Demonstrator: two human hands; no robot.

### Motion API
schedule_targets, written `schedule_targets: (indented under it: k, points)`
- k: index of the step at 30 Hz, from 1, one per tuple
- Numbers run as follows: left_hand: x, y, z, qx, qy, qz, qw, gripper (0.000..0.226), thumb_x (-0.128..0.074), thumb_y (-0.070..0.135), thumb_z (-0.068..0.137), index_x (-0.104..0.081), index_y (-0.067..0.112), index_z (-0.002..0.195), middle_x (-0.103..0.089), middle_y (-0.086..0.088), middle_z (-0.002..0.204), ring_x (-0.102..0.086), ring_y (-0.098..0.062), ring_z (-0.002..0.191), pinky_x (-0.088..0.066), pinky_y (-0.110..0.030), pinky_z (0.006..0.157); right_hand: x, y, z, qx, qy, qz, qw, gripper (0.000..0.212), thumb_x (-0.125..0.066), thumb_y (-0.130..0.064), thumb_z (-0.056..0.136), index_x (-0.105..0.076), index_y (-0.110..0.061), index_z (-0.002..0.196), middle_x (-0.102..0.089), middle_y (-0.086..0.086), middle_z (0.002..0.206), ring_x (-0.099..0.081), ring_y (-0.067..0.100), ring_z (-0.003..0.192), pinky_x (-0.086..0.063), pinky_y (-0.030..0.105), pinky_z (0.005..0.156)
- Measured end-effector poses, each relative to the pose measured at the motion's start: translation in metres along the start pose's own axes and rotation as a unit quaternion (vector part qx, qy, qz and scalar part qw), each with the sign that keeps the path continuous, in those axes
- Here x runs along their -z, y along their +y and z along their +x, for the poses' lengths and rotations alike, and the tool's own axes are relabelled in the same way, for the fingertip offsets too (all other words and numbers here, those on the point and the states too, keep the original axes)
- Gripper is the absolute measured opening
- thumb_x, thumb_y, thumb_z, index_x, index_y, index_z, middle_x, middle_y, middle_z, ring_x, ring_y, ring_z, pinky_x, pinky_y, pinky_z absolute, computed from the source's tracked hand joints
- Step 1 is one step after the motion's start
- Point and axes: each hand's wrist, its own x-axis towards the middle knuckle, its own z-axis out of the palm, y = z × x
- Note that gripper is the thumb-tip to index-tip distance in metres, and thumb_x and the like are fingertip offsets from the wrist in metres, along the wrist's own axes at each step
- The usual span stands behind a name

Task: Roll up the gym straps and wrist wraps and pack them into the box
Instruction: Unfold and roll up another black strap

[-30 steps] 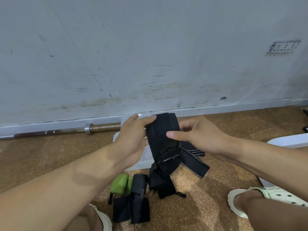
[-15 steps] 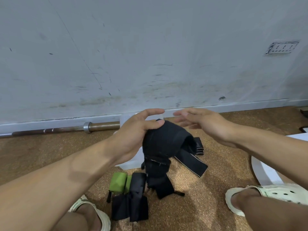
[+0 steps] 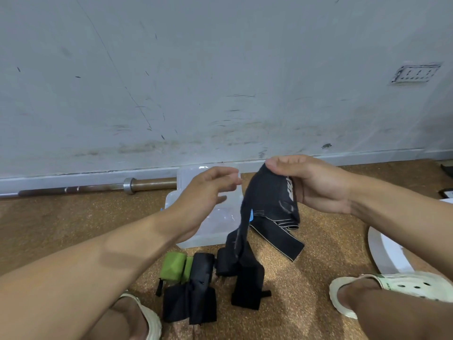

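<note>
The wrap (image 3: 268,200) has passed from the left hand (image 3: 208,192) to the right hand (image 3: 311,182).
The right hand pinches its top edge above the clear box (image 3: 193,231); its tail hangs to the floor (image 3: 318,266). The left hand is open and blurred, hiding part of the box. More straps (image 3: 193,290) lie below.

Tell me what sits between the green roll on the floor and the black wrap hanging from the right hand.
In the head view, a black strap bundle lies right beside the green roll, between it and the black wrap hanging from the right hand.
</note>
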Motion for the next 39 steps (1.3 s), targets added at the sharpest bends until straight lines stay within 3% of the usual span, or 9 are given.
schedule_targets:
  k: [5, 10, 15, 20, 23, 25, 27, 30, 39]
  points:
    - [-0.007, 0.003, -0.005, -0.027, -0.057, -0.073, 0.995, 0.066, -0.053, 0.075, 0.087, -0.069, 0.025, 0.127, -0.072, 0.008, 0.125, -0.067, -0.013, 0.118, -0.047, -0.041, 0.109, -0.013, -0.005, 0.0, 0.064, 0.11, 0.041, 0.991, 0.029, -0.071, -0.041, 0.084, -0.069, -0.015, 0.099, -0.069, 0.008, 0.09, -0.063, 0.019, 0.078, -0.05, 0.031, 0.074]
    - [-0.014, 0.0, -0.009, -0.162, 0.027, 0.045, 0.985, 0.083, -0.087, 0.056, 0.062, -0.055, 0.039, 0.137, -0.061, 0.024, 0.133, -0.055, 0.008, 0.124, -0.048, -0.013, 0.099, -0.022, -0.009, -0.007, 0.062, 0.105, 0.114, 0.986, 0.038, -0.069, -0.024, 0.084, -0.066, -0.01, 0.119, -0.076, 0.013, 0.11, -0.074, 0.022, 0.098, -0.062, 0.03, 0.08]
    - [-0.016, 0.002, -0.01, -0.207, 0.082, 0.027, 0.975, 0.056, -0.085, 0.023, 0.077, -0.063, 0.025, 0.129, -0.069, 0.012, 0.121, -0.064, 0.003, 0.113, -0.051, -0.015, 0.096, -0.028, -0.012, -0.013, 0.083, 0.083, 0.133, 0.984, 0.052, -0.069, -0.006, 0.079, -0.058, -0.004, 0.13, -0.076, 0.018, 0.114, -0.076, 0.024, 0.101, -0.062, 0.029, 0.083]
    - [-0.011, 0.007, -0.009, -0.21, 0.094, 0.05, 0.972, 0.023, -0.077, 0.032, 0.084, -0.072, 0.026, 0.105, -0.075, 0.012, 0.096, -0.069, -0.003, 0.094, -0.05, -0.012, 0.078, -0.032, -0.014, -0.019, 0.141, 0.142, -0.019, 0.979, 0.028, -0.078, -0.005, 0.078, -0.07, -0.009, 0.104, -0.079, 0.006, 0.098, -0.076, 0.015, 0.087, -0.06, 0.022, 0.073]
    - [-0.01, 0.007, -0.009, -0.211, 0.076, 0.053, 0.973, 0.028, -0.071, 0.044, 0.081, -0.073, 0.024, 0.1, -0.075, 0.004, 0.094, -0.069, -0.02, 0.094, -0.055, -0.03, 0.085, -0.031, -0.012, -0.019, 0.179, 0.234, -0.175, 0.939, 0.026, -0.089, -0.017, 0.075, -0.067, -0.016, 0.09, -0.072, -0.004, 0.08, -0.063, 0.004, 0.066, -0.051, 0.016, 0.062]
    - [-0.008, 0.006, -0.008, -0.207, 0.055, 0.046, 0.976, 0.032, -0.069, 0.043, 0.082, -0.073, 0.021, 0.104, -0.076, 0.001, 0.097, -0.07, -0.022, 0.097, -0.055, -0.039, 0.091, -0.026, -0.012, -0.017, 0.186, 0.277, -0.257, 0.907, 0.041, -0.094, -0.031, 0.066, -0.064, -0.024, 0.094, -0.066, -0.007, 0.086, -0.058, 0.005, 0.071, -0.051, 0.018, 0.067]
    - [-0.008, 0.005, -0.008, -0.191, 0.03, 0.038, 0.98, 0.031, -0.067, 0.037, 0.088, -0.073, 0.019, 0.113, -0.077, 0.006, 0.103, -0.072, -0.012, 0.1, -0.057, -0.031, 0.093, -0.022, -0.013, -0.018, 0.168, 0.256, -0.293, 0.906, 0.05, -0.091, -0.041, 0.062, -0.066, -0.035, 0.106, -0.068, -0.013, 0.097, -0.063, 0.0, 0.085, -0.055, 0.022, 0.081]
    - [-0.01, 0.004, -0.009, -0.176, 0.009, 0.058, 0.983, 0.028, -0.06, 0.03, 0.098, -0.071, 0.023, 0.123, -0.077, 0.012, 0.11, -0.071, -0.004, 0.105, -0.055, -0.022, 0.093, -0.022, -0.013, -0.021, 0.162, 0.164, -0.283, 0.931, 0.051, -0.086, -0.042, 0.063, -0.072, -0.038, 0.112, -0.078, -0.005, 0.106, -0.074, 0.013, 0.1, -0.059, 0.034, 0.096]
    - [-0.019, 0.002, -0.012, -0.084, -0.021, -0.037, 0.996, 0.039, -0.05, 0.046, 0.1, -0.069, 0.022, 0.124, -0.078, 0.001, 0.11, -0.074, -0.015, 0.104, -0.06, -0.045, 0.093, -0.029, -0.001, -0.018, 0.219, 0.219, -0.261, 0.914, 0.029, -0.09, -0.022, 0.075, -0.072, -0.031, 0.096, -0.074, 0.01, 0.091, -0.067, 0.041, 0.081, -0.058, 0.055, 0.075]
